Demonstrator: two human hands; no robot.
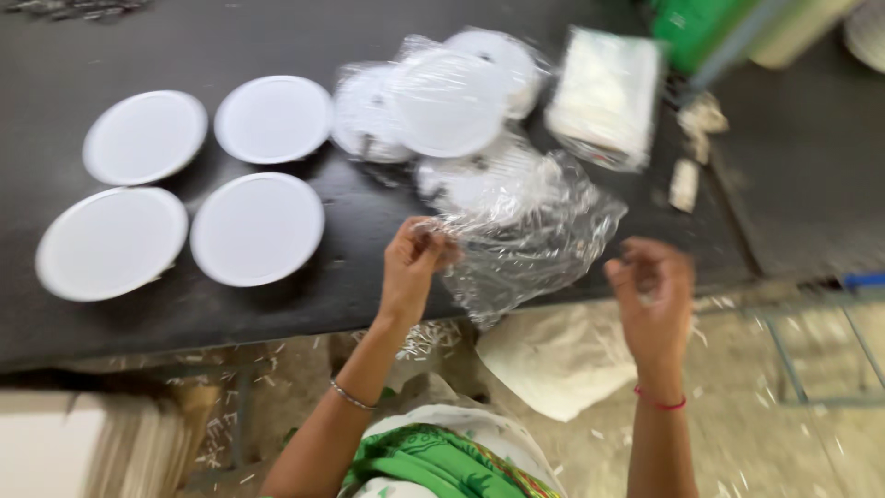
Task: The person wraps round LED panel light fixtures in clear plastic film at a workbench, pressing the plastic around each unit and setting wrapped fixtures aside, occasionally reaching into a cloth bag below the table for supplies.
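Observation:
My left hand (415, 263) pinches the edge of a clear plastic bag (530, 240) that hangs over the front edge of a black table (369, 221). My right hand (653, 290) is raised to the right of the bag with fingers curled; nothing shows in it. Several white round discs (258, 226) lie bare on the table's left. More discs wrapped in clear plastic (442, 101) are heaped behind the bag.
A stack of white sheets in plastic (604, 97) lies at the back right. A green object (701, 28) stands beyond it. A white sack (558, 355) and scattered scraps lie on the floor. Cardboard sheets (83, 443) sit at lower left.

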